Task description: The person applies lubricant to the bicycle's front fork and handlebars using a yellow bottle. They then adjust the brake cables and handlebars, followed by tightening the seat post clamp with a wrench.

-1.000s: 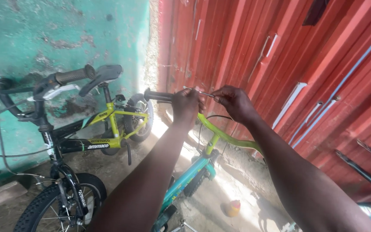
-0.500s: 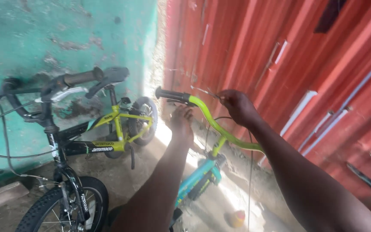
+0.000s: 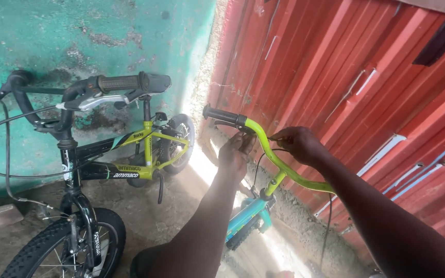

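1. A person's left hand [image 3: 237, 153] curls closed around the lime-green handlebar [image 3: 279, 164] of a small bike just below its black grip [image 3: 221, 115]; the bar stands between the red metal wall [image 3: 366, 82] and a second bike [image 3: 104, 164].
2. The right hand [image 3: 298, 144] pinches shut on a thin black cable [image 3: 257, 163] at the bar's bend — fingertips together, touching the tube.
3. The bar looks stiff and light, probably steel tube with smooth, slick paint; the rubber grip should offer the surest hold.
4. The cable seems limp and springy — best held near its end.
5. The second bike, black and yellow, leans by the teal wall [image 3: 37, 36].
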